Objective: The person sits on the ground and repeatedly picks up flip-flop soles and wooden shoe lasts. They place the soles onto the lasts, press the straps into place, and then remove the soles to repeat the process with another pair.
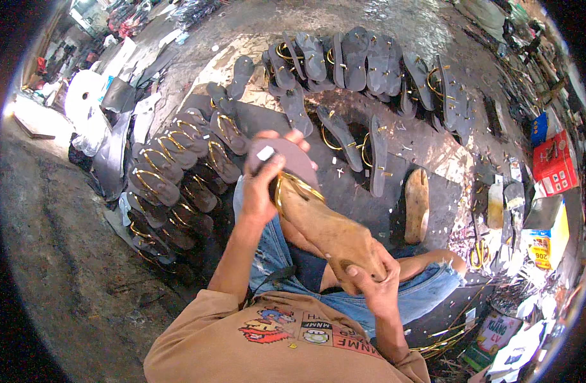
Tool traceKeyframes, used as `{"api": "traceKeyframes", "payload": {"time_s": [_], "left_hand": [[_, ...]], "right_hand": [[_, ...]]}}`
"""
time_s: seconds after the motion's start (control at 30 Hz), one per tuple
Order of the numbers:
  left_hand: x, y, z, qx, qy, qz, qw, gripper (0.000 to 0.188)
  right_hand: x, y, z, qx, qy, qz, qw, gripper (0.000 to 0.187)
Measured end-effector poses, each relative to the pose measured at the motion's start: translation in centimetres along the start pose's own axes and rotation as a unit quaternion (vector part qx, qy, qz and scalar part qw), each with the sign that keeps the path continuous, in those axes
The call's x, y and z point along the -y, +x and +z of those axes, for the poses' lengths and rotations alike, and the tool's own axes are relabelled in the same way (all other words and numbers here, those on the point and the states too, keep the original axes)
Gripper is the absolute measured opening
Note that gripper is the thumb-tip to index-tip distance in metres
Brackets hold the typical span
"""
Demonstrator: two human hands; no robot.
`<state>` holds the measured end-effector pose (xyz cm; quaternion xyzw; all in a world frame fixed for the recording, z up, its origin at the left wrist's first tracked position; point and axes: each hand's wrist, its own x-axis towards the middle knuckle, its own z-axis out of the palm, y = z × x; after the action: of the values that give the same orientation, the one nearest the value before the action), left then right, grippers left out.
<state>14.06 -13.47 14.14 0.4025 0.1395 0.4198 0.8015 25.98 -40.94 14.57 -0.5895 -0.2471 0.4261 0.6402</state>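
Note:
My left hand is closed around a sandal, thumb on its dark brownish sole near a small white label. Gold straps of that sandal pass around the front part of a wooden shoe last. The last lies slanted over my lap, its heel end toward my lower right. My right hand grips that heel end, with the thumb on top. A second wooden last rests on the dark mat to the right.
Finished-looking sandals with gold straps stand in rows at the left. More dark soles with gold straps form an arc at the back. Yellow-handled scissors, a red box and a tin are at the right.

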Motion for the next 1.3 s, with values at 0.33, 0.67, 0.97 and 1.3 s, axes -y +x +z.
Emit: {"api": "traceKeyframes", "payload": {"time_s": [0.33, 0.67, 0.97, 1.3], "left_hand": [[2.6, -1.4, 2.9, -0.037, -0.066, -0.118, 0.99, 0.048], [5.8, -10.1, 2.3, -0.222, -0.096, -0.374, 0.895, 0.058], [1.3, -16.3, 1.2, -0.173, -0.137, -0.414, 0.883, 0.074], [-2.9, -15.3, 4.6, 0.217, -0.079, -0.416, 0.88, 0.093]], "right_hand": [[0.3, 1.9, 2.6, -0.034, -0.264, -0.252, 0.93, 0.061], [-3.8, 0.9, 3.2, 0.061, -0.236, -0.136, 0.96, 0.068], [-3.8, -4.1, 2.6, 0.025, 0.037, 0.209, 0.977, 0.048], [-4.1, -6.7, 2.3, 0.071, 0.176, 0.302, 0.934, 0.029]]}}
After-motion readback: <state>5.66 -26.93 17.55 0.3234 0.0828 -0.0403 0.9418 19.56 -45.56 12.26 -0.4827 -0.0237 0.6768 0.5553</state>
